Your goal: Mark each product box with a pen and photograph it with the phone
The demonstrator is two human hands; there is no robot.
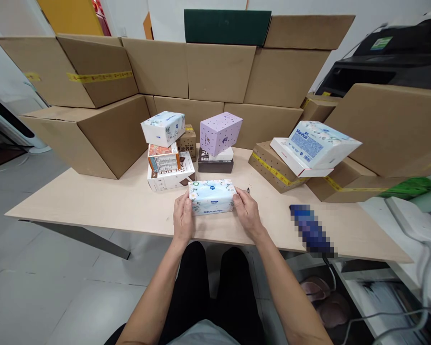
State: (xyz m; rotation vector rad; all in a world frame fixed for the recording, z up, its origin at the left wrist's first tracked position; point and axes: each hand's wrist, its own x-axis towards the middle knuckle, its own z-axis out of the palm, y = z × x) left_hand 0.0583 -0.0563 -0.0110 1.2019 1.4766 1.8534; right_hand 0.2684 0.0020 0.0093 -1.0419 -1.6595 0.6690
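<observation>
A white and light-blue floral tissue pack [211, 197] is held level between my two hands near the table's front edge. My left hand [183, 215] is closed on its left end, and my right hand [247, 211] grips the right end. Whether its underside touches the table I cannot tell. Behind it on the left, a similar tissue pack [164, 128] tops an orange box [164, 158] and a white box [170, 178]. A purple spotted box [221, 132] rests on a small white box and a black box [215, 166]. To the right, another tissue pack [321, 143] leans on a flat white box [287, 155].
Stacked cardboard boxes [222, 72] wall off the back of the table [104, 201]. More cartons stand left [96, 139] and right [391, 129]. A brown box with yellow tape [273, 167] supports the right pile. A blurred-out dark blue object [312, 230] with a cable lies at front right.
</observation>
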